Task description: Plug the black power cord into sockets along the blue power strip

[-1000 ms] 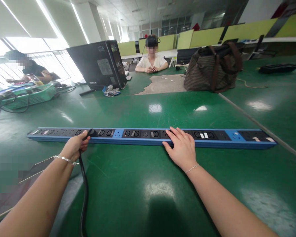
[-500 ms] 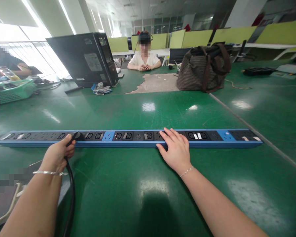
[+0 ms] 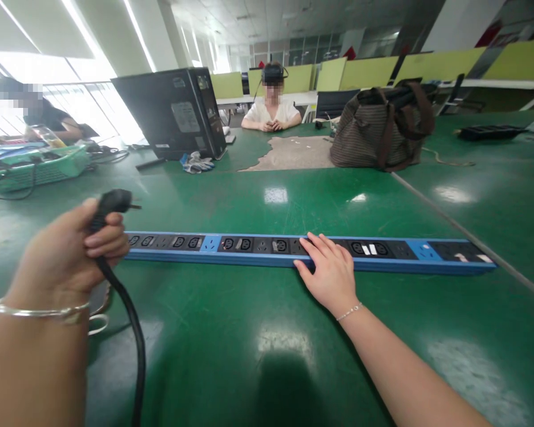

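A long blue and black power strip (image 3: pixel 249 252) lies across the green table, with several sockets along its top. My left hand (image 3: pixel 78 246) is closed round a black plug (image 3: pixel 115 203), raised above the strip's left part, its metal pins pointing right. The plug's thick black cable (image 3: pixel 137 344) hangs down from the hand. My right hand (image 3: pixel 327 270) rests on the strip right of its middle, fingers spread over the sockets and thumb at the front edge. The strip's left end is hidden behind my left hand.
Beyond the strip stand a black computer case (image 3: pixel 173 115), a glove (image 3: pixel 197 162) and a brown bag (image 3: pixel 365 133) on the green table (image 3: pixel 213 198). A green basket (image 3: pixel 64 169) is at the left. Two people sit farther back, one across the table, one at the left.
My left hand has lifted the plug off the strip, up and to the left, and its pins now show. My right hand stays on the strip. The view has shifted slightly left.
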Motion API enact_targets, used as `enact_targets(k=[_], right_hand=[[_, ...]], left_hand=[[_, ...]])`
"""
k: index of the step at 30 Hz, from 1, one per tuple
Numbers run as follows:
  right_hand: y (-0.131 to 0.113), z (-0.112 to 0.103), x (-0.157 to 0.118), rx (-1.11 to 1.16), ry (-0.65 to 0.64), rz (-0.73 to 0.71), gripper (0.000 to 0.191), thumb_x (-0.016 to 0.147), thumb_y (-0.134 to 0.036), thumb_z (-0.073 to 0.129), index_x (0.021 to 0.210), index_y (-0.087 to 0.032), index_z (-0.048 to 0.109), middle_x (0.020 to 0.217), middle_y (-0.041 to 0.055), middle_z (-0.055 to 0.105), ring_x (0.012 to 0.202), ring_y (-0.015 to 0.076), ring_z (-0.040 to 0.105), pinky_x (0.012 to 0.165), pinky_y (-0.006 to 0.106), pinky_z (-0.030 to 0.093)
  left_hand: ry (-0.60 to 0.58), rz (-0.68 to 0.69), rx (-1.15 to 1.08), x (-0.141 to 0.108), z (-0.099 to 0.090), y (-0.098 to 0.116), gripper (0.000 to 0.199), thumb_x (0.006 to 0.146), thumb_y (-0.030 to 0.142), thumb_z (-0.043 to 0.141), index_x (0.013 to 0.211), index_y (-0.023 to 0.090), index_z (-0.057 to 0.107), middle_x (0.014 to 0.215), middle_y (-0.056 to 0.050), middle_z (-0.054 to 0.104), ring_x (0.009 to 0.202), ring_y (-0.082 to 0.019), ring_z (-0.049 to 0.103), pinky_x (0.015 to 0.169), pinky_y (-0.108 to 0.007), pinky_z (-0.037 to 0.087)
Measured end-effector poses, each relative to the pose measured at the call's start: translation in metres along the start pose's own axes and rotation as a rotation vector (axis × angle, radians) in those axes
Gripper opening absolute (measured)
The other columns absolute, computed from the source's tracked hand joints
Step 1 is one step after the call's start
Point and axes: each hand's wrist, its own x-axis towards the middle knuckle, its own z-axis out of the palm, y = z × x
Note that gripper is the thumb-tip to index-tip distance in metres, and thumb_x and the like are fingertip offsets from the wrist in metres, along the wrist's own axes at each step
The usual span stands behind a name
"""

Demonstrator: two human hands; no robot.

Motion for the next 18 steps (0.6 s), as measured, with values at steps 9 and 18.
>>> enact_targets(k=[9, 18], right_hand=[[0.001, 0.000, 0.001, 0.022, 0.014, -0.010, 0.040, 0.086, -0.040, 0.051, 0.122, -0.024, 0.058, 0.132, 0.0054, 0.056, 0.125, 0.0255, 0.045, 0.101, 0.045, 0.030], [0.000, 0.000, 0.001, 0.028, 0.005, 0.000, 0.040, 0.085, -0.040, 0.052, 0.122, -0.024, 0.059, 0.133, 0.0051, 0.055, 0.125, 0.0251, 0.044, 0.101, 0.044, 0.029]], left_hand=[[-0.123, -0.304, 0.072, 0.004, 0.055, -0.080, 0.031, 0.089, 0.033, 0.042, 0.067, 0.014, 0.052, 0.039, 0.009, 0.025, 0.030, -0.002, 0.019, 0.033, -0.014, 0.018], [-0.115, -0.364, 0.082, 0.010, 0.062, -0.085, 0.035, 0.091, 0.029, 0.037, 0.065, 0.013, 0.053, 0.037, 0.009, 0.027, 0.028, -0.002, 0.021, 0.032, -0.013, 0.017]])
